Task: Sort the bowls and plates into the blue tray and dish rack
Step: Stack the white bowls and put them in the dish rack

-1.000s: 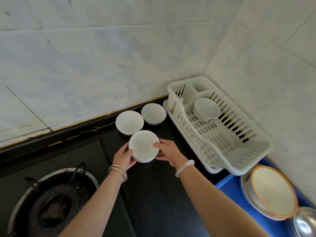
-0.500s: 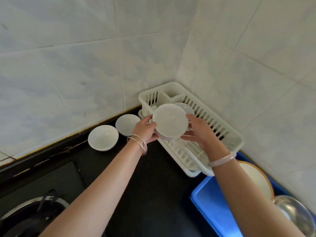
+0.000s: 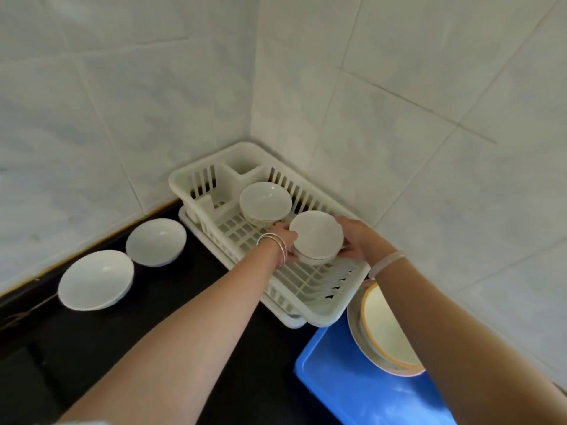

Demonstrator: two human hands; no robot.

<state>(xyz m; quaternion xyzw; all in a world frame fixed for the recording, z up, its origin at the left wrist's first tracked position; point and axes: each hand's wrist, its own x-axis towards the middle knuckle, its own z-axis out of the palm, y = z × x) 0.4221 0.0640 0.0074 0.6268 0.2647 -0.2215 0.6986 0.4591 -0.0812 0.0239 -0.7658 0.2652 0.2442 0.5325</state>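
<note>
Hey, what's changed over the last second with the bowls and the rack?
The left hand and right hand lifted the stack of bowls off the black counter and carried it rightward into the dish rack, beside the bowl already there; their grip holds. The two counter bowls, that rack bowl, and the plates in the blue tray stayed put.

Four white bowls point(image 3: 95, 279) point(image 3: 156, 241) point(image 3: 265, 201) point(image 3: 316, 233), one dish rack point(image 3: 306, 289), one blue tray point(image 3: 352, 391), two stacked plates point(image 3: 388, 329), two hands point(image 3: 283, 240) point(image 3: 357, 237).
</note>
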